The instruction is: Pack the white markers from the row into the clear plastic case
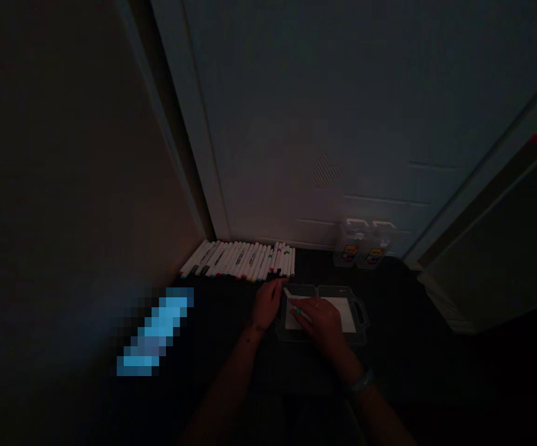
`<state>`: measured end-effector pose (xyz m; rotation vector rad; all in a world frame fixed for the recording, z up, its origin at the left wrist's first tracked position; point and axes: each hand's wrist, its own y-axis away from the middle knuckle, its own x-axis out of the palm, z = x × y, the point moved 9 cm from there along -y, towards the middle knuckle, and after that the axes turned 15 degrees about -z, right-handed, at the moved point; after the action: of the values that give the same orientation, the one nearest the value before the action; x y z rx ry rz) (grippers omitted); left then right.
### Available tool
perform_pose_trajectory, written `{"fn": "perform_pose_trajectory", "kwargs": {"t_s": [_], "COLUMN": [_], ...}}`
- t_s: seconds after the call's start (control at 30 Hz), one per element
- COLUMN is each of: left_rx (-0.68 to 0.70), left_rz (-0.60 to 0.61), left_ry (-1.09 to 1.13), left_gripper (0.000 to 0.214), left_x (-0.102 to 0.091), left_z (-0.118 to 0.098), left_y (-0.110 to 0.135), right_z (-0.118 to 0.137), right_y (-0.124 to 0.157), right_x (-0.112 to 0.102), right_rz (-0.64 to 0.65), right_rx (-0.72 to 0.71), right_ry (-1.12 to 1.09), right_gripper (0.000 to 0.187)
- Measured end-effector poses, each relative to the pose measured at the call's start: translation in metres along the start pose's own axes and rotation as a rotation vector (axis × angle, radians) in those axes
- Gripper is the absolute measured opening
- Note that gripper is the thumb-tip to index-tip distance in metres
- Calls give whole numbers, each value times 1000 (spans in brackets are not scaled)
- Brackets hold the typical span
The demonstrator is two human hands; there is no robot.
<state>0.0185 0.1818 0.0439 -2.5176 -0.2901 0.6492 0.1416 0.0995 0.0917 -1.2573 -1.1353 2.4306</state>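
Observation:
The scene is very dim. My right hand rests over a clear plastic case that has white paper inside; its fingers are curled round a white marker with a green end. My left hand sits at the case's left edge, fingers bent, touching the tip of that marker or the case rim; I cannot make out which. A row of several white markers lies on the dark floor just beyond both hands, along the foot of a white door.
Two small clear containers with coloured labels stand against the door to the right of the markers. A wall rises at left. A glowing blue screen lies on the floor at left. A dark panel leans at right.

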Motion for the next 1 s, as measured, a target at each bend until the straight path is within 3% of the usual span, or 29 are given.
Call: {"fn": "perform_pose_trajectory", "kwargs": {"t_s": [0.3,1.0], "left_rx": [42,104], "left_rz": [-11,21], "left_ry": [-48,-56], "left_gripper": [31,23], "left_x": [1,1], "left_z": [-2,-10], "left_y": [2,3], "right_z": [15,15], "right_y": [29,32], "right_x": [15,19], "right_rz": [55,97], "right_rx": [57,6], "right_ry": [3,21], "right_gripper": [37,34]}}
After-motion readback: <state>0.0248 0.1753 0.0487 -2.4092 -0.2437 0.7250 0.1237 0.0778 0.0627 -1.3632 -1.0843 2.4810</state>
